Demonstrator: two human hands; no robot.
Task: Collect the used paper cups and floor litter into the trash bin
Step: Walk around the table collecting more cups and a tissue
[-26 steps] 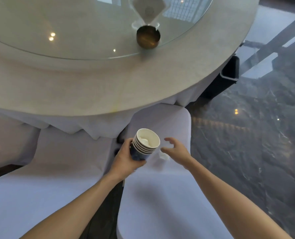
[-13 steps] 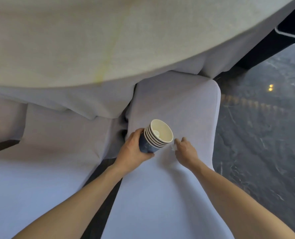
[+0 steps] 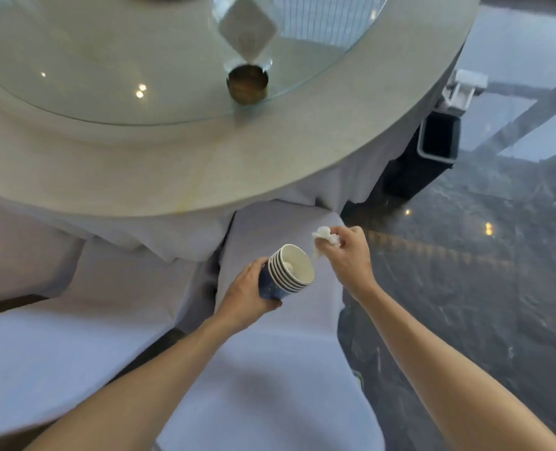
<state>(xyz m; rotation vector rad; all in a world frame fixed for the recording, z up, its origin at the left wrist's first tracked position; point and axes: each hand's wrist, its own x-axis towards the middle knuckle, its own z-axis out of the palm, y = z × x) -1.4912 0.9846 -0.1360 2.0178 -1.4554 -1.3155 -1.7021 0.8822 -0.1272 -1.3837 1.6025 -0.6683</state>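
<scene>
My left hand (image 3: 245,296) grips a stack of nested blue paper cups (image 3: 288,270) with white rims, tilted with the mouth up and to the right. A bit of white paper lies inside the top cup. My right hand (image 3: 348,252) is pinched on a crumpled white tissue (image 3: 325,237), held just above and right of the cup rim. Both hands hover over a white-covered chair seat (image 3: 270,369). A dark trash bin (image 3: 432,148) with a grey rim stands on the floor at the right, behind the table edge.
A round table (image 3: 172,170) with a white cloth and a glass turntable fills the top; a brass holder (image 3: 247,83) with a folded napkin stands on it. A second white-covered chair (image 3: 58,346) sits at the left. Dark glossy marble floor (image 3: 481,288) spreads to the right.
My right hand lifted the crumpled tissue off the chair seat and brought it up beside the cup rim. The view tilted back up, showing the tabletop and the bin again.
</scene>
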